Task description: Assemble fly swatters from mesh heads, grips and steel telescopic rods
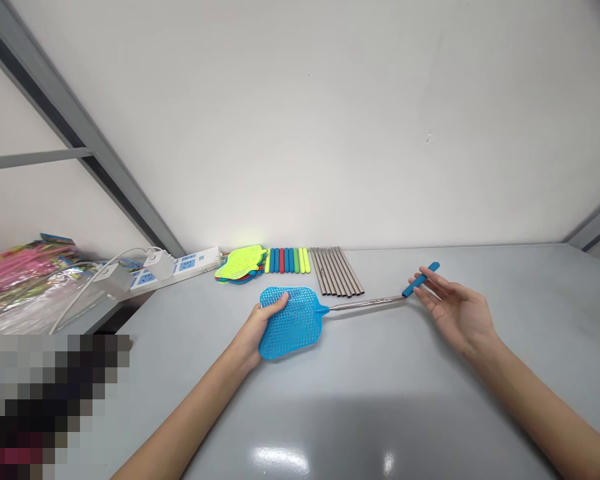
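In my left hand [254, 333] is the blue mesh head of a fly swatter [291, 327], gripped at its left edge with the thumb on top. A thin metal rod [367, 304] runs from the head's neck out to the right. Between the fingertips of my right hand [455, 310] is a blue handle grip [421, 280], tilted up to the right. The grip's lower end meets the rod's far end; whether the rod sits inside it, I cannot tell.
Behind lie a pile of swatter heads with a yellow one [241, 262] on top, a row of coloured grips [287, 261] and several metal tubes [336, 272]. At the left are a power strip [197, 261] with cables and plastic-wrapped items [25, 280]. A wall [330, 133] borders the table.
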Tool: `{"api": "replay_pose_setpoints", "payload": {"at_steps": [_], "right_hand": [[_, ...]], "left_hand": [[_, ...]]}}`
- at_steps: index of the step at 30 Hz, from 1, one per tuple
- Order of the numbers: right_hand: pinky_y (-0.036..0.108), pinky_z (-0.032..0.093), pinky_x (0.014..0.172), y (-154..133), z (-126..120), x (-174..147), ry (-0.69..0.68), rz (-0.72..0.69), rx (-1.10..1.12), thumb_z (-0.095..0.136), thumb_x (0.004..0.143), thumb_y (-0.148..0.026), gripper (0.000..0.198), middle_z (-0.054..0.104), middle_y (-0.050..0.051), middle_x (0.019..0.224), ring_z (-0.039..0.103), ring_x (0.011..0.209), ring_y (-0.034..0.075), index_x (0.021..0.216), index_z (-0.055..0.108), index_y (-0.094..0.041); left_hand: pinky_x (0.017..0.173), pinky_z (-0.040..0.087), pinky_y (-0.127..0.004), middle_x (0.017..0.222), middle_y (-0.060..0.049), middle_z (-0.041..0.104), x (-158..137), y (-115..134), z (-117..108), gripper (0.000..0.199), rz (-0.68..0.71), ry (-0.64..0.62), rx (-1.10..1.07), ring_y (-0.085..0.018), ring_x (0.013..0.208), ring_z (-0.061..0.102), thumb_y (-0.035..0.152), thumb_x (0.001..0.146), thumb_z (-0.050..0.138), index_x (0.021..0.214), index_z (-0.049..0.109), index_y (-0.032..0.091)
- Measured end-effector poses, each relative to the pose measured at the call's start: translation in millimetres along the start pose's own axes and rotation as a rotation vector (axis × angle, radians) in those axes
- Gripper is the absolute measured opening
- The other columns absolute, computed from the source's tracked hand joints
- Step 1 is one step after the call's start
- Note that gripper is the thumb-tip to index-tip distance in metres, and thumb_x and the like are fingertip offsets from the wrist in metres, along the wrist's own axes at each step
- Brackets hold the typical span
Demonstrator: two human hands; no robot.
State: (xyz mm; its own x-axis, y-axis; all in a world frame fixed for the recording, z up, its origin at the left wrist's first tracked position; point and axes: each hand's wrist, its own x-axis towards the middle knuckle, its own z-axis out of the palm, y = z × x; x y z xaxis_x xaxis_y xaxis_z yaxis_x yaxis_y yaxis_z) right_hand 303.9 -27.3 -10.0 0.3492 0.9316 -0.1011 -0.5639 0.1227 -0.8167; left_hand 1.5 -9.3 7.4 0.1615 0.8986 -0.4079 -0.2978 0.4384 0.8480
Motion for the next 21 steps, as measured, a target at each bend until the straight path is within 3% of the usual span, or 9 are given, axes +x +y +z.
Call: {"api": "replay_pose_setpoints", "payload": {"at_steps": [7, 13, 18, 21], "right_hand": [[0.032, 0.046, 0.09, 0.4, -3.4, 2.7, 0.059, 0.051, 0.029, 0.049, 0.069, -0.008, 0.017, 0.052, 0.01, 0.115, 0.05, 0.104, 0.024, 0.073, 0.066, -0.012], [0.032, 0.046, 0.09, 2.8, -0.5, 0.4, 0.006, 0.113, 0.008, 0.048, 0.069, -0.008, 0.018, 0.052, 0.01, 0.113, 0.05, 0.103, 0.024, 0.07, 0.066, -0.012], [0.028, 0.05, 0.084, 1.8, 0.8, -1.8, -0.039, 0.137, -0.095, 0.054, 0.069, -0.014, 0.019, 0.053, 0.005, 0.11, 0.053, 0.098, 0.021, 0.084, 0.066, -0.016], [0.021, 0.053, 0.076, -1.1, -2.1, -0.3, -0.02, 0.106, -0.166, 0.053, 0.07, -0.015, 0.026, 0.058, 0.002, 0.096, 0.057, 0.091, 0.016, 0.093, 0.063, -0.022]], "left_hand": [[0.077, 0.049, -0.04, 0.098, -0.014, 0.064, 0.2, 2.4, -1.2, 0.04, -0.042, -0.015, -0.047, -0.028, 0.085, 0.061, 0.034, 0.069, 0.061, 0.101, 0.058, 0.01], [0.077, 0.049, -0.04, 0.097, -0.014, 0.064, 0.0, 1.4, -1.4, 0.039, -0.042, -0.041, -0.069, -0.027, 0.085, 0.061, 0.034, 0.069, 0.062, 0.1, 0.059, 0.01], [0.072, 0.051, -0.037, 0.092, -0.012, 0.066, -1.4, 1.5, 0.0, 0.034, -0.044, -0.03, -0.087, -0.026, 0.079, 0.063, 0.033, 0.068, 0.063, 0.095, 0.061, 0.011], [0.072, 0.051, -0.037, 0.091, -0.011, 0.066, -2.1, 2.6, 0.8, 0.034, -0.048, -0.031, -0.09, -0.026, 0.079, 0.063, 0.032, 0.069, 0.062, 0.096, 0.06, 0.012]]}}
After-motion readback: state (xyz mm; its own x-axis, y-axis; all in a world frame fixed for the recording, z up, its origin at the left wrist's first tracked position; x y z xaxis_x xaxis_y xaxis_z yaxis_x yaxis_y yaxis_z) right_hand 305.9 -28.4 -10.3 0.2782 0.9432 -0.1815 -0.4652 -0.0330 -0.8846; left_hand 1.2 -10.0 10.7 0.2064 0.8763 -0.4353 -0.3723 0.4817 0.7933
